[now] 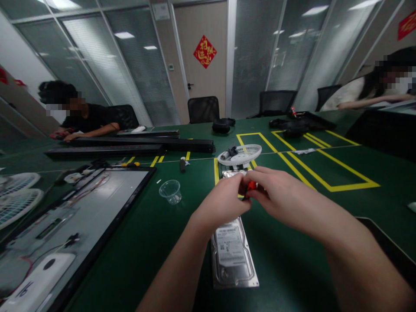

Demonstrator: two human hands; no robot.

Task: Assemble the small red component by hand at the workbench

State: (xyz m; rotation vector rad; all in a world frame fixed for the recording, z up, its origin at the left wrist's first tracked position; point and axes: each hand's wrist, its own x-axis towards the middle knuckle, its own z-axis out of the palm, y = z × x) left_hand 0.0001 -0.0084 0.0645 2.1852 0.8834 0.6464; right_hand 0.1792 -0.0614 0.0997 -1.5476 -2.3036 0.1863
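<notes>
My left hand [228,200] and my right hand [276,190] meet in front of me, fingers closed around a small red-and-black object [251,186]. Fingers hide most of that object, so its kind cannot be made out. Below the hands a silver hard disk drive [232,251] with a white label lies on the green table. Just beyond my fingers is another shiny metal piece [231,173], partly covered by the hands. A clear plastic cup [170,190] stands to the left of my left hand, with something small at its bottom.
A white basket [250,152] holding dark parts sits behind my hands. On the left lie an opened display panel [107,190], a white device [42,281] and white baskets [19,203]. Long black bars [130,145] lie farther back. One person [87,117] sits at left, another [360,93] at right.
</notes>
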